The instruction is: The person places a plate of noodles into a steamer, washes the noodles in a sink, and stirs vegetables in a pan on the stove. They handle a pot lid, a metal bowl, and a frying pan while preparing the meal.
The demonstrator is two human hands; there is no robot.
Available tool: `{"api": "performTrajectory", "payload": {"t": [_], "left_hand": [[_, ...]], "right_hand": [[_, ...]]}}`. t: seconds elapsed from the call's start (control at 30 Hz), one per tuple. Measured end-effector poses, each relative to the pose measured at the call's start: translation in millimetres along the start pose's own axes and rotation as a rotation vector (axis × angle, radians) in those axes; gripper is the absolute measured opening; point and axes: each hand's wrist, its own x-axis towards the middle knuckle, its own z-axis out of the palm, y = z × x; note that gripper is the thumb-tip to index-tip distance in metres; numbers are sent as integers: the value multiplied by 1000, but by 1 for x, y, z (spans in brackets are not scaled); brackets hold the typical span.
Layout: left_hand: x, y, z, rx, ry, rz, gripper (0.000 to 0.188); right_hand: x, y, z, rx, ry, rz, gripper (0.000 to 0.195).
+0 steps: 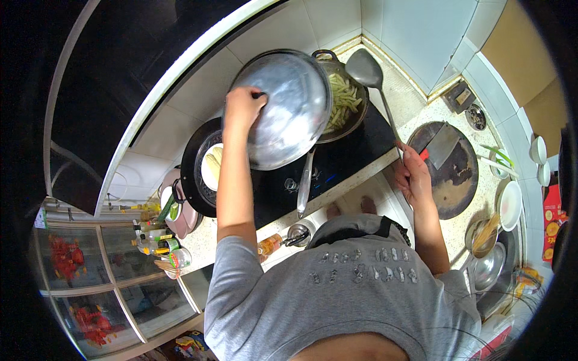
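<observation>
My left hand (244, 106) grips the small dark knob of a large round metal lid (293, 122). The lid is held over the left part of a dark wok (356, 124) and hides that part from me. Pale green vegetable strips (343, 104) show in the wok's uncovered side. A metal wok handle (305, 185) points toward me from under the lid. In my right hand (413, 173) is the long handle of a wok spatula (365, 70). Its broad blade is raised at the wok's right rim, beside the strips.
A black glass cooktop (375, 131) lies under the wok. Left stands a black pan (194, 153) with a white dish (211, 167) in it. A cleaver (445, 144) rests on the round chopping board (451, 194) at right. Bottles (156, 234) line the left counter; bowls (510, 205) stand far right.
</observation>
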Motion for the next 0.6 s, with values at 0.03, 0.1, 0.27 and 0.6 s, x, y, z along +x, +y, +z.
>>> {"api": "performTrajectory", "payload": {"t": [0.03, 0.1, 0.27, 0.6], "left_hand": [[19, -6, 20, 42, 24, 80, 31], [44, 17, 49, 77, 17, 179, 29], [77, 43, 108, -58, -134, 70, 29], [62, 45, 150, 50, -134, 145, 32]], "right_hand": [[-2, -6, -2, 10, -4, -12, 36], [-5, -15, -12, 36, 11, -41, 37], [-17, -28, -38, 66, 50, -81, 35], [-34, -33, -65, 107, 106, -54, 34]]}}
